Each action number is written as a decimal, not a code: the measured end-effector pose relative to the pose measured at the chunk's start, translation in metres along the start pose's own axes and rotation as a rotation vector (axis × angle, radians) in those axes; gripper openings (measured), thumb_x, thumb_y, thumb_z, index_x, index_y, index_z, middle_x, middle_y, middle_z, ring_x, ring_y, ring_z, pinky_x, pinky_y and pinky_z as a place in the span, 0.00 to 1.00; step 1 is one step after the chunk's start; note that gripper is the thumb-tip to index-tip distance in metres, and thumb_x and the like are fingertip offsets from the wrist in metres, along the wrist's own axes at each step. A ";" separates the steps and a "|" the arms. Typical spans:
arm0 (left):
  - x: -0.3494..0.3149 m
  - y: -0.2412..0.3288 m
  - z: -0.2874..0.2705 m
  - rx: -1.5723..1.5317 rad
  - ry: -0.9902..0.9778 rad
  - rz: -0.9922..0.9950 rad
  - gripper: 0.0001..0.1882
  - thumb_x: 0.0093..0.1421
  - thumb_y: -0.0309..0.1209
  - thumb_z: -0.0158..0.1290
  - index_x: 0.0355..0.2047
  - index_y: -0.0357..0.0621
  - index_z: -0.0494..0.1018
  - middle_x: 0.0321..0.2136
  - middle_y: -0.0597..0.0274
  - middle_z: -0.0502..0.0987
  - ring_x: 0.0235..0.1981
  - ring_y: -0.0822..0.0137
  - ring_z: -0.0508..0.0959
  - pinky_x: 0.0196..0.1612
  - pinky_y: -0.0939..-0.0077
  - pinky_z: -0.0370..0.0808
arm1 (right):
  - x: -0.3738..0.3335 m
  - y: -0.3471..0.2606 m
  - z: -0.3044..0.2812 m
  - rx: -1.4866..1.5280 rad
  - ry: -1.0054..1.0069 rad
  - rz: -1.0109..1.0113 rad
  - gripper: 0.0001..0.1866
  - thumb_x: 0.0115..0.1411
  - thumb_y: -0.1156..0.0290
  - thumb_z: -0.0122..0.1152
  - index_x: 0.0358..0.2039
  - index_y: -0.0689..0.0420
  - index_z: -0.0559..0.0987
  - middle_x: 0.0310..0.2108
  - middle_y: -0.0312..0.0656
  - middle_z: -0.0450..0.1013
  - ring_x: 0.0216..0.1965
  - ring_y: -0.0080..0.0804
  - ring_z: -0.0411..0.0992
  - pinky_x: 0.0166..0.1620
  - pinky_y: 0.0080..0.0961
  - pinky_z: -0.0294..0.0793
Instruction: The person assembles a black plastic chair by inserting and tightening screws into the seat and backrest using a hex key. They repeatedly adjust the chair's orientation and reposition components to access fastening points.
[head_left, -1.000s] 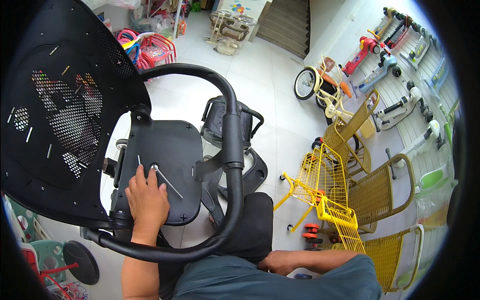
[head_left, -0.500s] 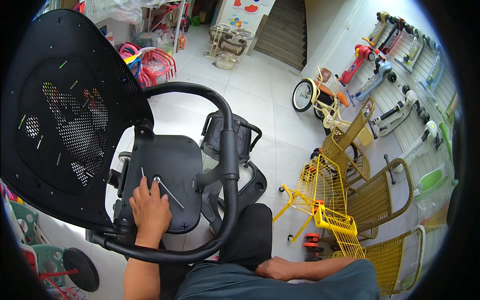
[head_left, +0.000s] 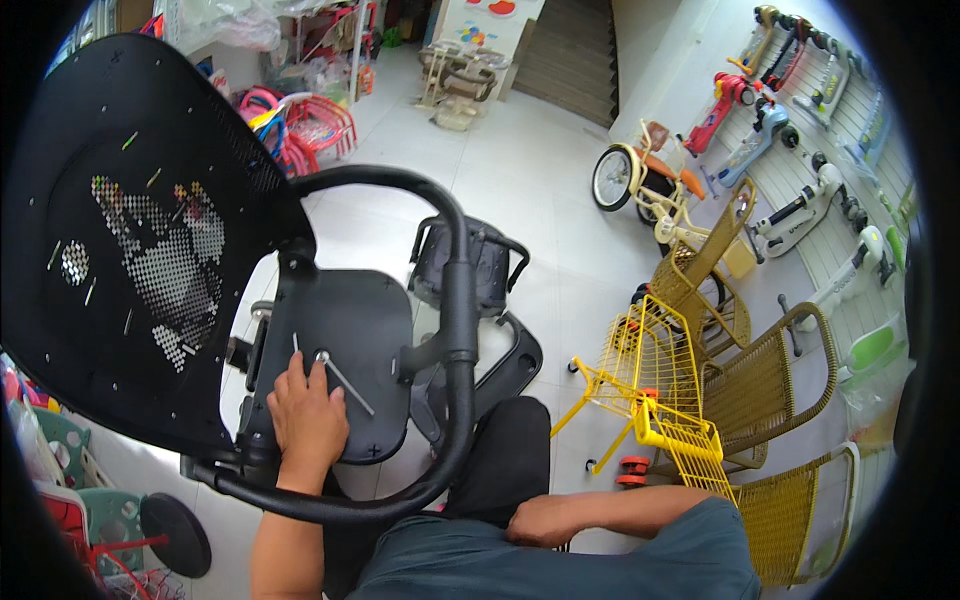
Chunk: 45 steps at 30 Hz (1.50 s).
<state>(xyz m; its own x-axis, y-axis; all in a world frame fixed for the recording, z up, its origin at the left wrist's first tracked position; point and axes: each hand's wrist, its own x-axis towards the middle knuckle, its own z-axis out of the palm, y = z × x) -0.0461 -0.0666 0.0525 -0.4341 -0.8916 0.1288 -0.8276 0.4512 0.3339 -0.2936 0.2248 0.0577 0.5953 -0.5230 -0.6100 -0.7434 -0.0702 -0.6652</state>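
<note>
A black seat (head_left: 345, 300) with a tall perforated backrest (head_left: 150, 220) and a padded loop armrest bar (head_left: 462, 300) stands in front of me on the left. On the seat pan is a thin metal wrench (head_left: 350, 390) with rod-like arms, its hub near a hole. My left hand (head_left: 308, 415) reaches under the loop bar, its fingers closed on the wrench by the hub. The thumb side is partly hidden, as is part of the wrench. My right hand (head_left: 540, 520) rests, loosely curled with nothing seen in it, on my thigh beside the dark trousers.
Beyond the seat lies a black plastic part (head_left: 470, 265) on the tiled floor. To the right stand a yellow wire cart (head_left: 640, 380), wicker chairs (head_left: 770, 380) and a cream tricycle (head_left: 650, 185). Scooters (head_left: 800, 215) line the wall. A black disc (head_left: 175, 535) is at lower left.
The view has shifted slightly, so everything sits a little further right. My left hand stays at the wrench on the seat; my right hand has hardly moved.
</note>
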 end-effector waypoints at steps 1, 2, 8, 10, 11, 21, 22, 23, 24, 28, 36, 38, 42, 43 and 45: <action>-0.001 0.000 0.001 -0.004 0.008 0.012 0.30 0.68 0.37 0.64 0.67 0.40 0.74 0.73 0.44 0.66 0.69 0.43 0.68 0.70 0.47 0.64 | 0.005 0.000 -0.006 -0.005 -0.100 0.007 0.12 0.66 0.65 0.61 0.37 0.62 0.83 0.37 0.59 0.82 0.46 0.65 0.80 0.46 0.56 0.79; -0.001 -0.001 0.001 0.002 0.009 0.014 0.30 0.68 0.37 0.64 0.67 0.40 0.74 0.73 0.44 0.66 0.69 0.43 0.68 0.70 0.47 0.65 | 0.010 -0.001 -0.011 -0.019 -0.093 0.019 0.12 0.65 0.65 0.62 0.38 0.62 0.84 0.35 0.59 0.81 0.44 0.66 0.80 0.47 0.55 0.79; -0.001 -0.003 0.003 0.022 0.005 0.018 0.29 0.69 0.39 0.63 0.67 0.42 0.74 0.73 0.46 0.67 0.70 0.45 0.68 0.70 0.48 0.65 | 0.018 -0.016 -0.073 0.079 0.450 -0.044 0.14 0.71 0.60 0.64 0.42 0.59 0.83 0.42 0.52 0.81 0.45 0.58 0.80 0.48 0.50 0.81; -0.002 -0.003 0.003 0.018 0.004 0.026 0.29 0.70 0.39 0.63 0.67 0.42 0.74 0.73 0.46 0.67 0.70 0.45 0.68 0.70 0.48 0.65 | 0.021 -0.025 -0.096 0.020 0.622 -0.097 0.09 0.67 0.67 0.68 0.44 0.58 0.83 0.41 0.50 0.81 0.44 0.57 0.81 0.47 0.46 0.82; -0.002 -0.004 0.003 0.028 0.009 0.033 0.29 0.70 0.39 0.62 0.67 0.42 0.75 0.73 0.46 0.67 0.70 0.45 0.68 0.70 0.48 0.65 | 0.024 -0.029 -0.107 0.021 0.738 -0.206 0.09 0.66 0.70 0.69 0.46 0.58 0.84 0.40 0.49 0.81 0.43 0.56 0.81 0.46 0.45 0.82; -0.003 -0.009 0.010 0.023 0.055 0.058 0.29 0.69 0.39 0.63 0.67 0.41 0.74 0.71 0.45 0.68 0.67 0.45 0.70 0.67 0.48 0.67 | 0.128 -0.031 -0.167 -0.124 1.117 -0.340 0.08 0.63 0.75 0.69 0.42 0.62 0.83 0.41 0.51 0.81 0.44 0.55 0.81 0.48 0.44 0.81; -0.003 -0.009 0.009 0.025 0.057 0.059 0.29 0.69 0.39 0.63 0.67 0.41 0.74 0.71 0.45 0.68 0.67 0.45 0.70 0.67 0.48 0.67 | 0.138 -0.030 -0.170 -0.134 1.120 -0.354 0.08 0.63 0.75 0.69 0.42 0.62 0.83 0.41 0.51 0.81 0.44 0.55 0.80 0.48 0.45 0.81; -0.003 -0.009 0.009 0.022 0.068 0.063 0.30 0.69 0.39 0.63 0.67 0.41 0.74 0.71 0.45 0.69 0.67 0.45 0.70 0.67 0.48 0.67 | 0.145 -0.027 -0.173 -0.136 1.119 -0.367 0.08 0.63 0.76 0.69 0.42 0.62 0.83 0.41 0.51 0.81 0.44 0.56 0.80 0.48 0.45 0.81; -0.003 -0.009 0.009 0.014 0.068 0.059 0.30 0.68 0.39 0.63 0.67 0.41 0.74 0.71 0.45 0.69 0.67 0.45 0.70 0.67 0.49 0.67 | 0.151 -0.025 -0.174 -0.102 1.097 -0.356 0.08 0.63 0.76 0.68 0.43 0.61 0.83 0.41 0.51 0.81 0.44 0.56 0.79 0.48 0.46 0.80; -0.003 -0.009 0.008 -0.006 0.098 0.063 0.28 0.68 0.39 0.63 0.64 0.39 0.75 0.69 0.44 0.71 0.66 0.46 0.72 0.65 0.48 0.69 | 0.167 -0.017 -0.170 -0.140 1.139 -0.327 0.09 0.63 0.76 0.68 0.44 0.60 0.82 0.41 0.50 0.81 0.45 0.55 0.79 0.49 0.46 0.79; -0.006 -0.012 0.009 -0.031 0.134 0.071 0.28 0.66 0.37 0.65 0.63 0.40 0.76 0.69 0.44 0.71 0.65 0.47 0.72 0.65 0.50 0.69 | 0.187 -0.009 -0.156 -0.153 1.332 -0.458 0.08 0.62 0.81 0.68 0.42 0.60 0.82 0.39 0.49 0.81 0.41 0.54 0.80 0.46 0.43 0.80; -0.007 -0.012 0.009 -0.029 0.127 0.055 0.27 0.66 0.37 0.65 0.63 0.40 0.77 0.69 0.45 0.71 0.65 0.47 0.73 0.65 0.51 0.69 | 0.187 -0.007 -0.156 -0.156 1.336 -0.479 0.08 0.62 0.82 0.67 0.42 0.60 0.82 0.39 0.49 0.81 0.41 0.54 0.80 0.46 0.43 0.80; -0.007 -0.010 0.006 -0.024 0.122 0.035 0.27 0.66 0.37 0.64 0.62 0.41 0.77 0.69 0.46 0.71 0.65 0.47 0.73 0.65 0.52 0.69 | 0.187 -0.006 -0.156 -0.191 1.306 -0.480 0.08 0.62 0.82 0.67 0.42 0.61 0.82 0.39 0.50 0.81 0.41 0.55 0.80 0.47 0.43 0.80; -0.007 -0.010 0.005 -0.023 0.114 0.033 0.27 0.66 0.37 0.64 0.62 0.41 0.77 0.69 0.46 0.72 0.65 0.47 0.73 0.65 0.52 0.69 | 0.187 -0.007 -0.156 -0.185 1.308 -0.479 0.08 0.62 0.82 0.67 0.42 0.61 0.82 0.39 0.50 0.81 0.42 0.55 0.80 0.47 0.43 0.80; -0.007 -0.010 0.004 -0.015 0.117 0.033 0.26 0.66 0.37 0.64 0.62 0.41 0.77 0.69 0.46 0.72 0.65 0.48 0.73 0.65 0.52 0.69 | 0.187 -0.009 -0.156 -0.188 1.304 -0.475 0.08 0.62 0.81 0.67 0.42 0.61 0.82 0.40 0.51 0.81 0.42 0.56 0.80 0.47 0.43 0.80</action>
<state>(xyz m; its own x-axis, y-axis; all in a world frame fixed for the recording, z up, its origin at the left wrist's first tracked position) -0.0359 -0.0644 0.0447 -0.4159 -0.8751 0.2475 -0.8077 0.4805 0.3416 -0.2234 -0.0050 0.0167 0.1670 -0.8132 0.5576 -0.6441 -0.5181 -0.5627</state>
